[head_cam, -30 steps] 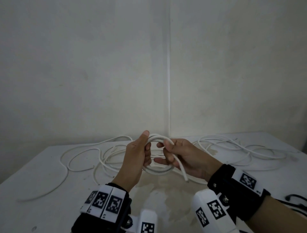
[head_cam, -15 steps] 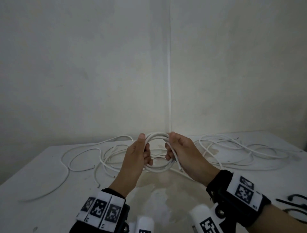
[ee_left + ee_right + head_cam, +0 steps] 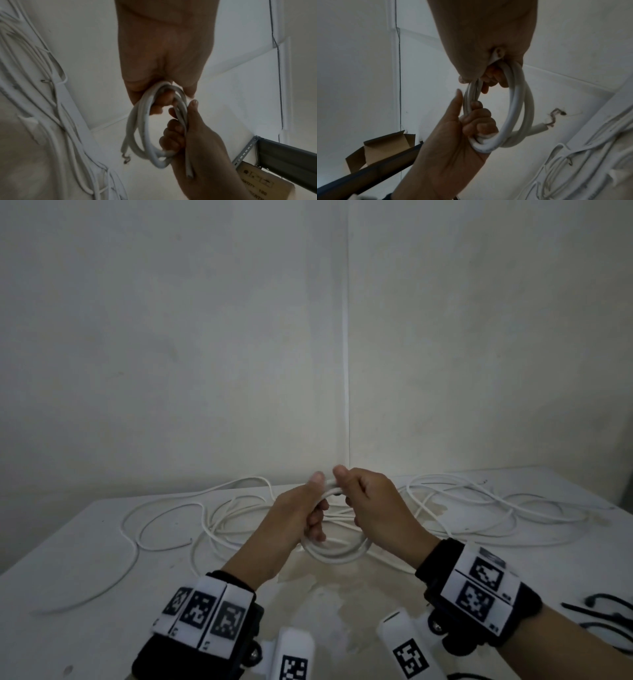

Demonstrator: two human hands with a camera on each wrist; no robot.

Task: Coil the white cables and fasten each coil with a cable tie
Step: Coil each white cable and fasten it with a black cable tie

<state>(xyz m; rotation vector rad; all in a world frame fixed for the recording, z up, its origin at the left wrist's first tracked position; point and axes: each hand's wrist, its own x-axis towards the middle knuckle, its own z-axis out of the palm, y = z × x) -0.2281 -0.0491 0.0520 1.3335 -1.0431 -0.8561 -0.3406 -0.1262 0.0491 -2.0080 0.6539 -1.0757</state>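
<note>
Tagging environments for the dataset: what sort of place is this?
Probably a storeroom or workshop corner, not a home. Bare white walls meet behind a stained white table strewn with loose cables; the wrist views show slotted metal shelving and an open cardboard box.

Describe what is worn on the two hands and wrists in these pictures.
Both hands are bare. The left wrist band and right wrist band are black, each carrying white panels printed with square black-and-white markers. A white marked camera block juts from under each wrist.
</note>
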